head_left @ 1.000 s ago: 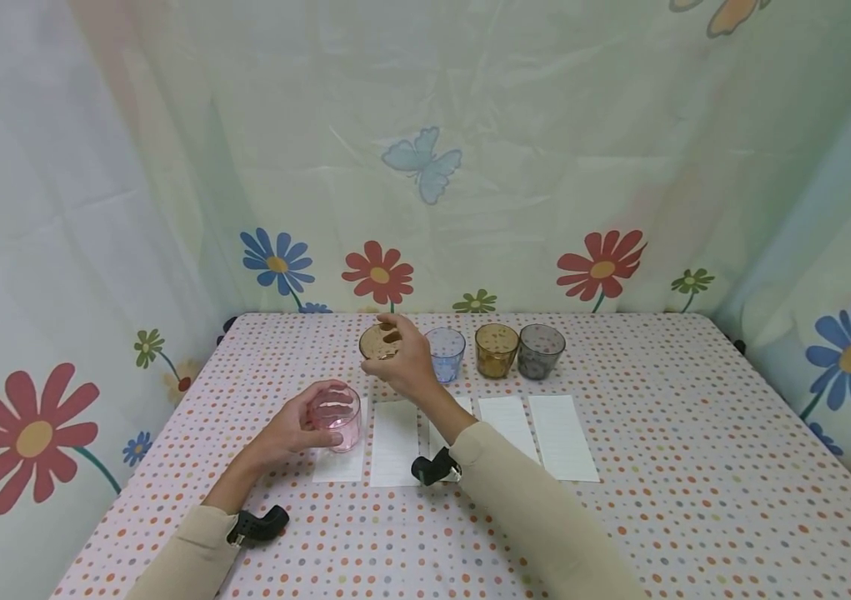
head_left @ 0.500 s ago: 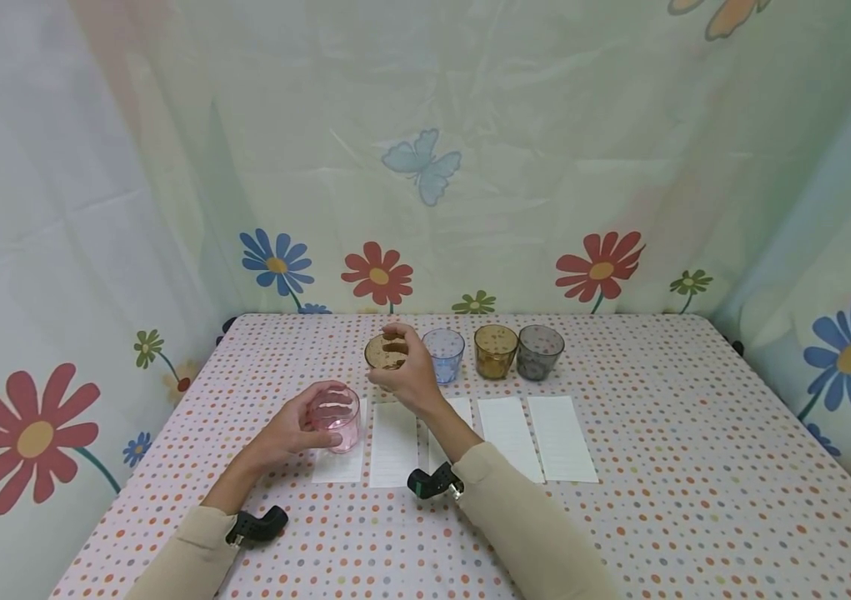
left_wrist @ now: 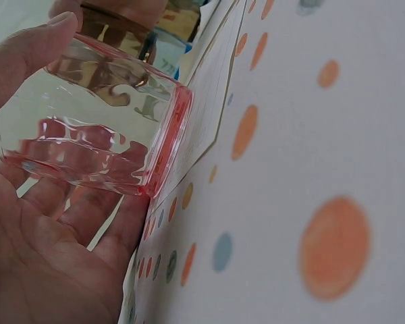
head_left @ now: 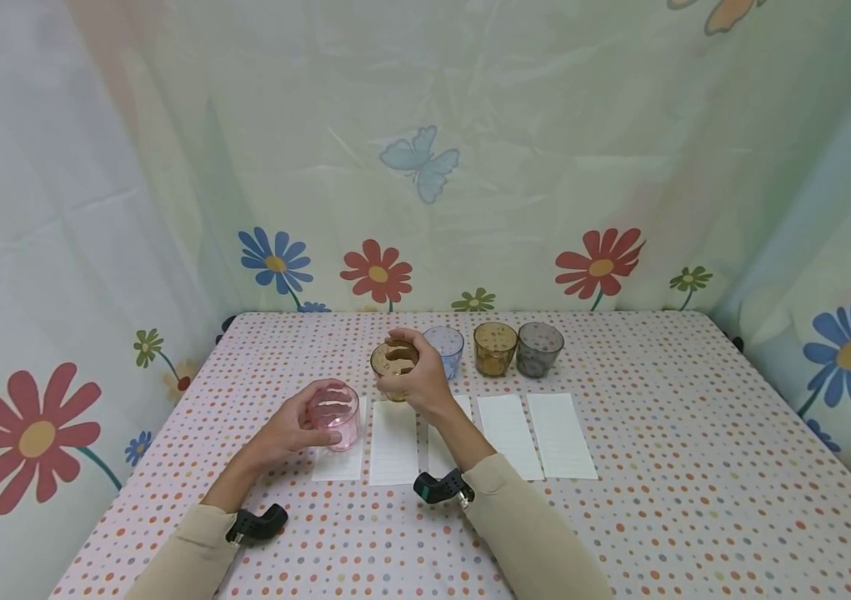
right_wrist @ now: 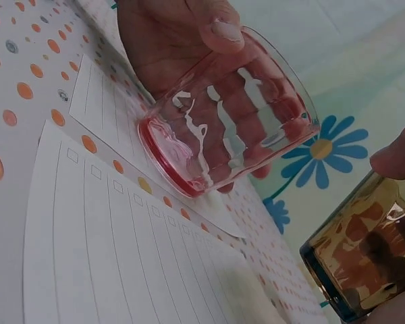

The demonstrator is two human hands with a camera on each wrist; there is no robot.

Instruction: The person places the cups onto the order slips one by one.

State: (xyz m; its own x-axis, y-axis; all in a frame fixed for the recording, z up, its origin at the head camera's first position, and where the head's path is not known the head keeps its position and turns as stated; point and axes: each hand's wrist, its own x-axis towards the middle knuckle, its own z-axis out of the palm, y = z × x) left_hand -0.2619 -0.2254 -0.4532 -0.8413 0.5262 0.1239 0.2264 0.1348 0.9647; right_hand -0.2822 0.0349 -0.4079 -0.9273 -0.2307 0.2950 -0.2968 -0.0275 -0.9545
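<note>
My left hand (head_left: 292, 432) holds a clear pink glass (head_left: 347, 432), thumb on its near side and fingers round the far side. That glass stands upright over the leftmost white lined paper strip (head_left: 337, 468), and its thick base is right at the paper in the left wrist view. My right hand (head_left: 428, 382) grips an amber glass (right_wrist: 361, 246) between thumb and fingers. In the head view it is just beyond the far end of the second paper strip (head_left: 393, 450). The right wrist view shows the amber glass tilted in frame, its base raised above the paper.
A blue glass (head_left: 446, 340), a second amber glass (head_left: 495, 360) and a grey glass (head_left: 540, 357) stand in a row at the back. More paper strips (head_left: 563, 437) lie side by side on the dotted tablecloth (head_left: 665, 500). A flowered curtain (head_left: 515, 192) hangs behind.
My right hand has brought the amber glass toward me and slightly right, from the back row toward the second paper strip. The left hand and pink glass have stayed put.
</note>
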